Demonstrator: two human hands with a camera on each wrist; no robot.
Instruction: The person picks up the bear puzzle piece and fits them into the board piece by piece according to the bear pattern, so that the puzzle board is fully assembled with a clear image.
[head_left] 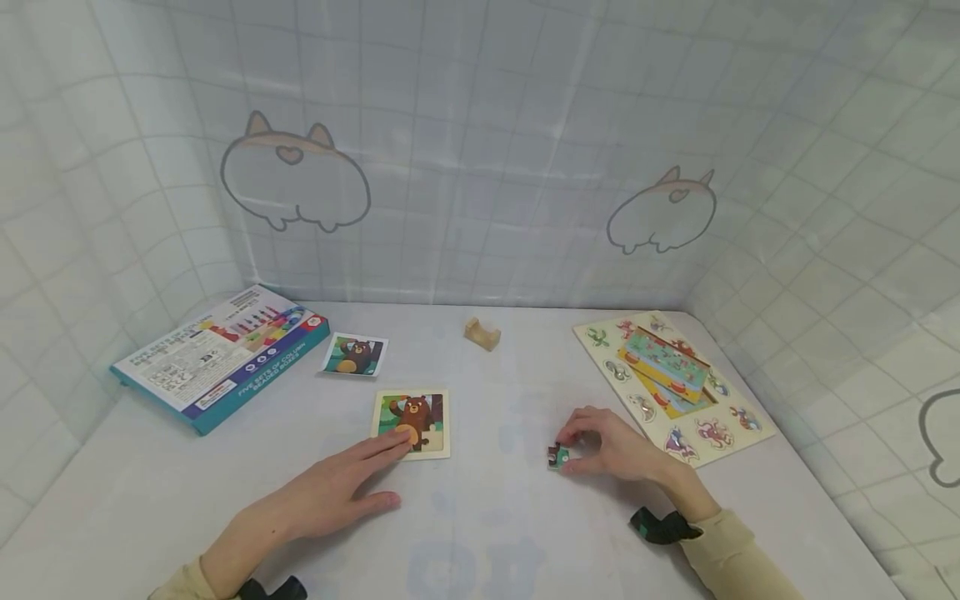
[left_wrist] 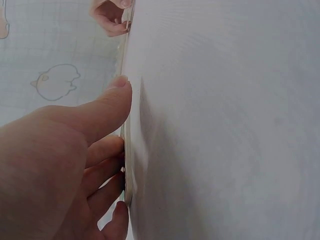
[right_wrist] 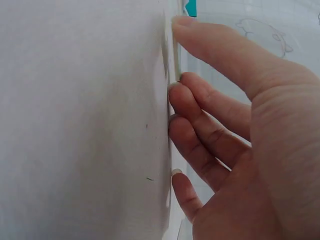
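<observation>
A small square jigsaw puzzle with a brown bear picture lies on the table in the head view. A bare cream patch shows at its lower right. My left hand rests its extended fingertips on the puzzle's lower left part, thumb held apart on the table side. To the right, my right hand pinches a small puzzle piece, brown and green, between thumb and index finger at table level. In the left wrist view, the puzzle's edge appears side-on beside the left fingers. The right wrist view shows the right fingertips down at the tabletop.
A bear picture card lies behind the puzzle, next to a blue bead-set box at the left. A small wooden block stands at the back. On the right, a wooden animal board carries yellow-edged picture cards.
</observation>
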